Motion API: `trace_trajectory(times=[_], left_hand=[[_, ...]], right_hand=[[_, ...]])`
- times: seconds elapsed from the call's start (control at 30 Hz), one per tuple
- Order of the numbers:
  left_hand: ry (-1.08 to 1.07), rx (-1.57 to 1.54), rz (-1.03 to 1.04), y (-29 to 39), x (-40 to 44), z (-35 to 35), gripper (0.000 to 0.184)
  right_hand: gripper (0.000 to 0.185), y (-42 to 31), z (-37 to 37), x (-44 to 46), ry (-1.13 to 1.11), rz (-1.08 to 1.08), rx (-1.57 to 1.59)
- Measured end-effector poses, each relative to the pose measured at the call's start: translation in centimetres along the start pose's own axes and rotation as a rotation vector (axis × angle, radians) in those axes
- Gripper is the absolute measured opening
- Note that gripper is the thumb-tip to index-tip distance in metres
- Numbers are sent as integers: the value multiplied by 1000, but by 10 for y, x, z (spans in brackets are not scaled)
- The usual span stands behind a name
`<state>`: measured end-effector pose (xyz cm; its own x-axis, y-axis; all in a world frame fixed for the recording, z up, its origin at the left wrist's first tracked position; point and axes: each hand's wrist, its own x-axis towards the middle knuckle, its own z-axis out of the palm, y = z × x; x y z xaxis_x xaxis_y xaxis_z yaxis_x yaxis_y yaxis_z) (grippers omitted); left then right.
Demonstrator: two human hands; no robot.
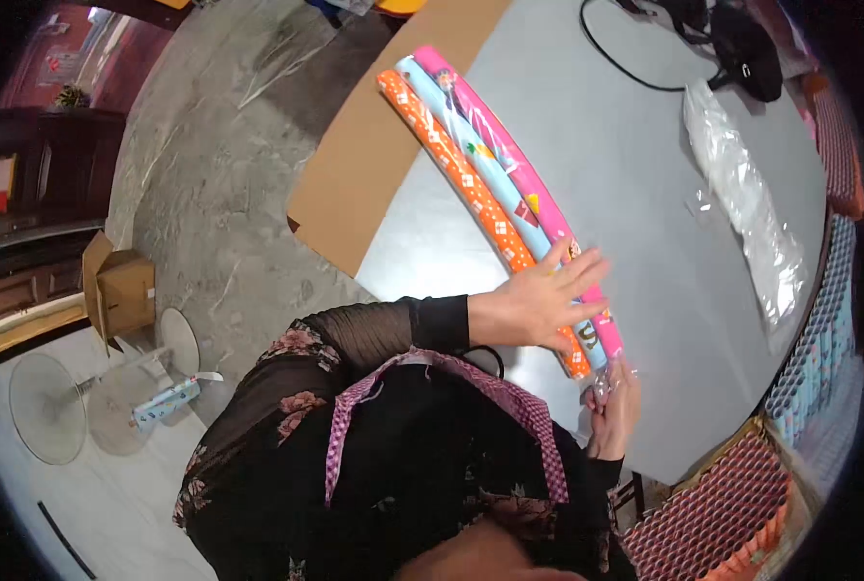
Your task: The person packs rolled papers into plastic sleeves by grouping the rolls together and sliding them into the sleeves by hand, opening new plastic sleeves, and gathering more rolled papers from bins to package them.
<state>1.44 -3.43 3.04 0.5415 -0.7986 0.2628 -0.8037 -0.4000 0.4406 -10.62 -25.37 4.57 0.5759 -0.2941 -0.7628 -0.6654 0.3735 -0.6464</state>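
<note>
Three rolls of wrapping paper lie side by side on the grey table: an orange roll [461, 174] with white gift shapes, a light blue roll [480, 145] and a pink roll [509, 155]. Shiny clear film appears to cover them. My left hand [540, 298] rests across their near part, fingers spread and palm down. At the near end of the rolls, my right hand [618, 416] pinches a bunched piece of clear plastic film [602, 385]. Some of its fingertips are hidden.
Brown cardboard [354, 165] lies along the table's left edge. A long clear plastic bag [747, 203] and a black bag with a strap [742, 48] are on the right. Patterned rolls [713, 494] stand packed beyond the table edge. An open carton [122, 290] sits on the floor.
</note>
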Motion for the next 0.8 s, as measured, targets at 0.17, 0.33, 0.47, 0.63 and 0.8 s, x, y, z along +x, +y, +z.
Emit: trace_trajectory(times=[0.17, 0.33, 0.47, 0.63, 0.8], left_hand=[[-34, 46, 11, 0, 0, 7, 81], [-45, 83, 45, 1, 2, 8, 82], [-53, 80, 44, 2, 3, 9, 81], [-11, -34, 49, -5, 3, 11, 77], [-59, 121, 16, 1, 5, 6, 81]], right_hand=[[20, 1, -3, 1, 32, -26, 54], [13, -2, 0, 5, 37, 28, 198], [12, 0, -11, 15, -19, 137, 266], [9, -1, -7, 1, -39, 29, 250], [22, -11, -13, -1, 11, 41, 76]])
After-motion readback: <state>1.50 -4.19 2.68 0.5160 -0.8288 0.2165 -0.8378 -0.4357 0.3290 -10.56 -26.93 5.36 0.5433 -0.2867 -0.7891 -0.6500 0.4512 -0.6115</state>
